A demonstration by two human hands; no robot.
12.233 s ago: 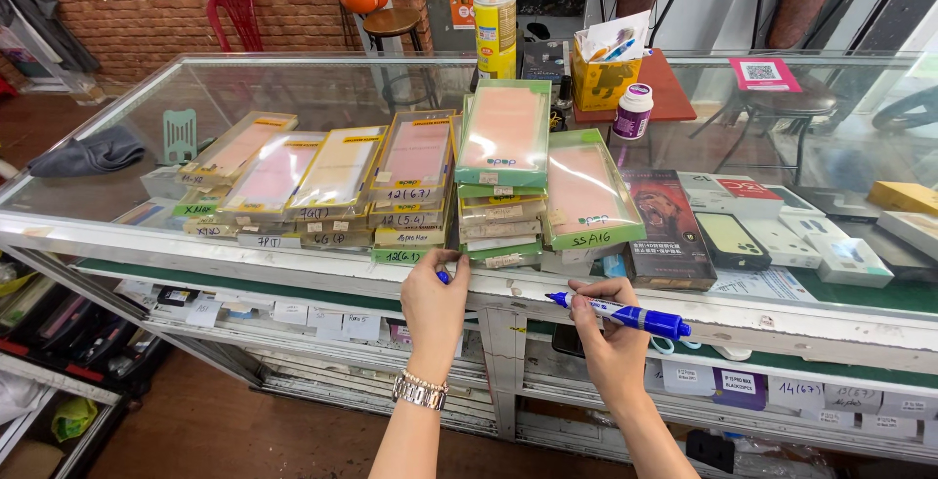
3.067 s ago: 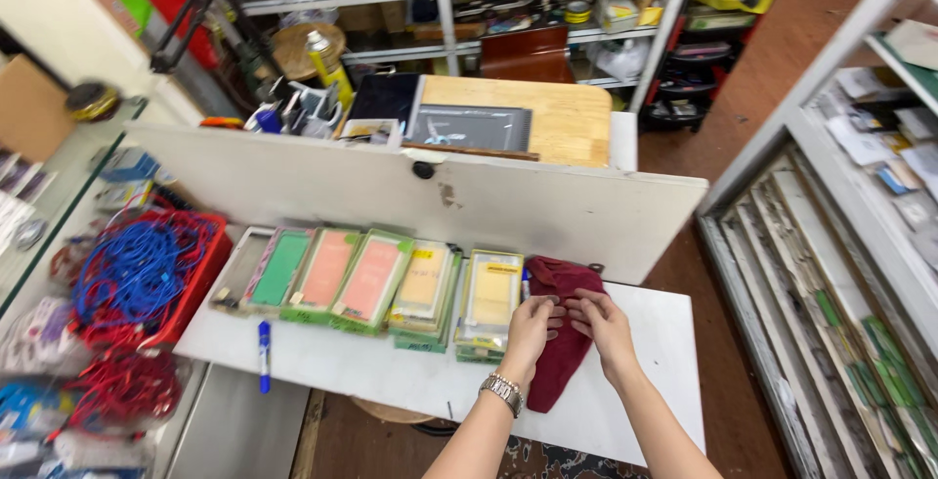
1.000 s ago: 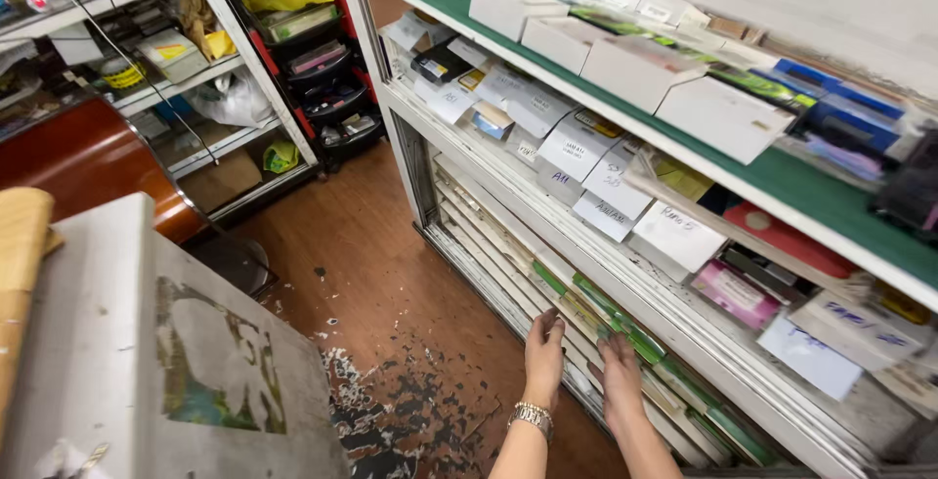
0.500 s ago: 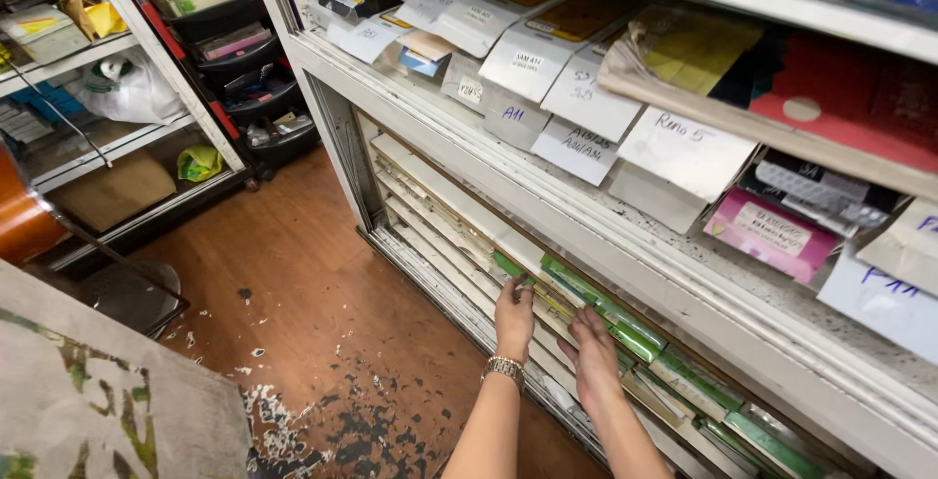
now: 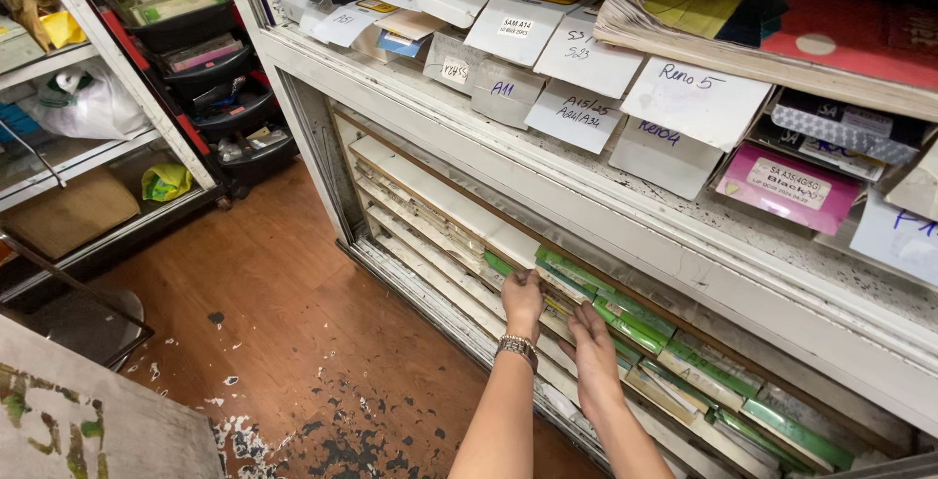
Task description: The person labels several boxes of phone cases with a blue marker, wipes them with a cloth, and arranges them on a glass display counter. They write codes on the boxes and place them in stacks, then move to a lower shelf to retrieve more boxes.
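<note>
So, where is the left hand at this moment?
In the head view, the left hand is low at centre, on the green-edged packs in the lower shelf, beside the right hand.

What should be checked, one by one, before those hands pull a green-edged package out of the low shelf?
1. Left hand on the row of green-edged packages: ok, fingers rest on it.
2. Right hand at the same row: ok, touching the packages beside the left.
3. One package gripped: cannot tell, fingertips are hidden among the packs.
4. Neighbouring packages steady: ok, they lie packed in a slanted row.
5. Room overhead: not ok, the white upper shelf edge juts out close above.
6. Floor behind: not ok, paint flakes are scattered there.
</note>
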